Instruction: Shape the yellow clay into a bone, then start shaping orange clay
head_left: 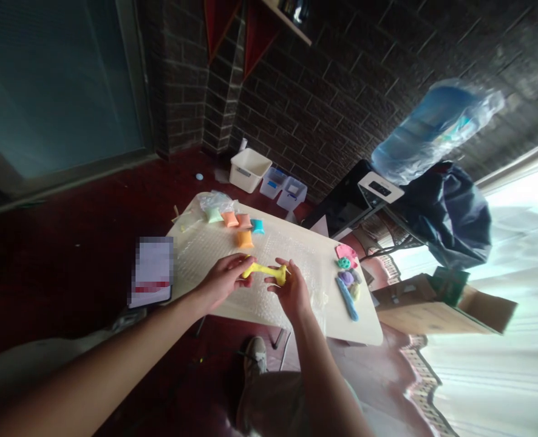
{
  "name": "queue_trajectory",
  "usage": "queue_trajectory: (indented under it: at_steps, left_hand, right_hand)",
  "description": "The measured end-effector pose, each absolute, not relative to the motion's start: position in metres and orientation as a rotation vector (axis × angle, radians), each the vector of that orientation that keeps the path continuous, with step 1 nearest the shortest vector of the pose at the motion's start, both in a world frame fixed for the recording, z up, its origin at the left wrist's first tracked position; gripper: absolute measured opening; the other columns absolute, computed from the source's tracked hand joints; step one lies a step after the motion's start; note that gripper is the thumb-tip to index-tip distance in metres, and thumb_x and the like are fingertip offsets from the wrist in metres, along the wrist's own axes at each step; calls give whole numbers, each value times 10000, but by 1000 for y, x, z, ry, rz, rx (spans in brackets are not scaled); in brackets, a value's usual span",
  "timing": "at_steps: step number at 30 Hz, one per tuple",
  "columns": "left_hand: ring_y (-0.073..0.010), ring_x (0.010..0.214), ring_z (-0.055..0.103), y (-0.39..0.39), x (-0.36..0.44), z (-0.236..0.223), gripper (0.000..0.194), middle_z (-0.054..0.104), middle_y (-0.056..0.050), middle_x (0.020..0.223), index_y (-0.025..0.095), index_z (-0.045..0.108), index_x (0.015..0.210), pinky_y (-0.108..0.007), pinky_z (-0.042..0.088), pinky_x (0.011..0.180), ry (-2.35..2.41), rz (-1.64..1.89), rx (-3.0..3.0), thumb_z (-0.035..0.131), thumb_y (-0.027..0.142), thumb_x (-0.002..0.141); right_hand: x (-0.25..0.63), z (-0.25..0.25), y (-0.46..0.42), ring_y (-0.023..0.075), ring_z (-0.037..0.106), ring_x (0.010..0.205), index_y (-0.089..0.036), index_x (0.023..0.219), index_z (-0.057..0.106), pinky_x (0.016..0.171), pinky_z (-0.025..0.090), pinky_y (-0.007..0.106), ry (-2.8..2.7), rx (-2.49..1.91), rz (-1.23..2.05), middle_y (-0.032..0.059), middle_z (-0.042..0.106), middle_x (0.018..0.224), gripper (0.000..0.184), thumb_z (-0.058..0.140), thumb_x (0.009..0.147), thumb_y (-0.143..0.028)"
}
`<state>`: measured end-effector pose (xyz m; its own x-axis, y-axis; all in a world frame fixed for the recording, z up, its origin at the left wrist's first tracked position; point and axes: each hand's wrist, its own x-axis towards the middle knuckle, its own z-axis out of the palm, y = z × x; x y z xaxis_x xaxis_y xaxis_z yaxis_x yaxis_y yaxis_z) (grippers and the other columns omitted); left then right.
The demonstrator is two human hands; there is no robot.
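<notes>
A strip of yellow modelling clay [265, 269] is stretched between my two hands above the table, thin in the middle and thicker at both ends. My left hand [226, 279] pinches its left end between thumb and fingers. At the other end, my right hand [292, 290] grips the thicker lump, its fingers partly spread around it. Bubble wrap [269, 303] lies beneath both hands. Just beyond them sit an orange packet [245, 240], a blue packet [257, 226], two peach packets [229, 219] and a pale green packet [213, 215].
On the right of the white table [364, 315] lie pink clay [347, 252], a teal ball [343, 263], a purple lump [345, 278] and a blue strip [347, 300]. Storage bins [249, 170] stand by the wall. A cardboard box [433, 312] and a water dispenser [355, 194] are at right.
</notes>
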<state>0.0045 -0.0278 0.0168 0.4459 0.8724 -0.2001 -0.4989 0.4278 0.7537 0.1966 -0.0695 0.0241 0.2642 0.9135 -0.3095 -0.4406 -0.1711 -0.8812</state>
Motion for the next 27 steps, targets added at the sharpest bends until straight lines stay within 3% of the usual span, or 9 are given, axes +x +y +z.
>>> queue_trajectory:
  at_steps: [5, 11, 13, 18, 21, 27]
  left_hand:
    - [-120, 625, 659, -27, -4, 7, 394, 669, -19, 880, 125, 740, 968, -262, 573, 608, 726, 982, 522, 902, 429, 777]
    - [-89, 537, 542, -17, 2, -16, 349, 681, -53, 930, 128, 710, 904, -244, 450, 488, 765, 984, 481, 786, 461, 834]
    - [-77, 540, 501, -10, 10, -22, 322, 671, -39, 900, 134, 698, 863, -231, 416, 498, 778, 1014, 511, 760, 450, 843]
    - [-92, 610, 499, 6, 22, -27, 170, 664, -11, 872, 160, 692, 810, -238, 418, 591, 802, 1068, 635, 688, 325, 850]
    - [-109, 662, 512, 12, 17, -25, 94, 630, 12, 822, 180, 708, 864, -236, 421, 632, 846, 1080, 825, 658, 254, 836]
    - [-182, 924, 656, 19, 7, -21, 217, 692, -40, 1073, 192, 717, 1011, -251, 521, 685, 920, 1080, 699, 723, 318, 834]
  right_hand:
    - [189, 12, -51, 102, 598, 478, -173, 1071, 749, 384, 410, 197, -556, -1220, 1324, 57, 784, 858, 440, 883, 768, -463]
    - [189, -3, -37, 67, 462, 446, -167, 727, 690, 406, 299, 220, -555, -1224, 1410, 45, 738, 754, 394, 862, 787, -516]
    - [190, -8, -35, 85, 476, 466, -178, 725, 688, 434, 318, 240, -589, -1249, 1413, 47, 735, 756, 390, 826, 819, -531]
    - [194, -16, -26, 171, 628, 660, -197, 934, 803, 561, 456, 286, -709, -1332, 1296, 64, 764, 878, 334, 696, 895, -510]
    - [196, -19, -23, 183, 635, 696, -209, 940, 814, 579, 457, 298, -797, -1351, 1286, 48, 731, 880, 290, 658, 908, -451]
    - [197, -13, -27, 189, 643, 809, -231, 1020, 797, 718, 499, 320, -923, -1265, 1230, 38, 736, 927, 195, 690, 863, -279]
